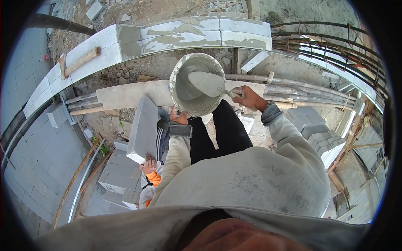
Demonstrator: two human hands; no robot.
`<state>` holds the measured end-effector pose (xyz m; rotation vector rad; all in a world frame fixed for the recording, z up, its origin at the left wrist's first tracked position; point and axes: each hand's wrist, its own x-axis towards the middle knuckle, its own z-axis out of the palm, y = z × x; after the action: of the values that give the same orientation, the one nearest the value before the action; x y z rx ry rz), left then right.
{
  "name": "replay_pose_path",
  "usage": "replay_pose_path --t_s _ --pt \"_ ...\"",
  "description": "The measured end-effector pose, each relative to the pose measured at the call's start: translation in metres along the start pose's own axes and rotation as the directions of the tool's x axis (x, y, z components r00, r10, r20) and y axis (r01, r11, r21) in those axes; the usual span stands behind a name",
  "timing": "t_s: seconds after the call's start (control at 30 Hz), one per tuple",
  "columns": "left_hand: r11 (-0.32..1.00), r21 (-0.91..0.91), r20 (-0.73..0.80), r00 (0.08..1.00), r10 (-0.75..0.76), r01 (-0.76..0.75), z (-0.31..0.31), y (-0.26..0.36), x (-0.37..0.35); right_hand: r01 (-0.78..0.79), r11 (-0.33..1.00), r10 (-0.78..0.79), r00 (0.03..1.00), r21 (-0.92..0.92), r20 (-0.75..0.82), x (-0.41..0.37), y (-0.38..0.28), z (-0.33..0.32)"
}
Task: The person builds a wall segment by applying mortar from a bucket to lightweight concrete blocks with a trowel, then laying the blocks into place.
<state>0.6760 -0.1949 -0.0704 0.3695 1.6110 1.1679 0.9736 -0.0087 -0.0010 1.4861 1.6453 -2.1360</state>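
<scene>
A bucket [197, 105] with grey mortar [188, 83] inside is tilted above the plank, its rim coated in mortar. My left hand [179, 116] is at the bucket's lower left side, fingers wrapped against it. In my right hand [250, 98] is the handle of a trowel [206, 84], whose broad blade lies over the mortar within the bucket. Beyond the bucket runs a low block wall [180, 35] with wet mortar smeared on its top and face. A hammer [81, 62] with a wooden handle rests on the wall's left part.
At my left a co-worker's hand [148, 164], with an orange cuff, holds a large grey block [143, 129]. A plank [134, 94] lies over scaffold poles [293, 90]. Stacked blocks [324, 142] stand right, more at lower left [119, 173]. Rebar [331, 48] juts at upper right.
</scene>
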Motion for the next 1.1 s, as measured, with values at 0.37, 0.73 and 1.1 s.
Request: replay_pose_path --t_s 0.37,0.73,1.1 --pt "0.957 -0.281 -0.02 0.996 -0.083 0.074 -0.01 -0.01 0.006 -0.228 0.641 -0.263 0.831 -0.733 -0.489 0.044 0.027 -0.115" --pt "0.995 -0.081 0.01 0.998 -0.055 0.056 -0.064 -0.024 0.005 -0.512 0.538 -0.186 0.703 -0.67 -0.686 0.01 0.062 -0.155" --pt "0.982 -0.147 -0.085 0.988 -0.13 0.116 -0.042 0.007 -0.027 -0.325 0.803 -0.134 0.719 -0.5 -0.682 -0.044 0.024 -0.064"
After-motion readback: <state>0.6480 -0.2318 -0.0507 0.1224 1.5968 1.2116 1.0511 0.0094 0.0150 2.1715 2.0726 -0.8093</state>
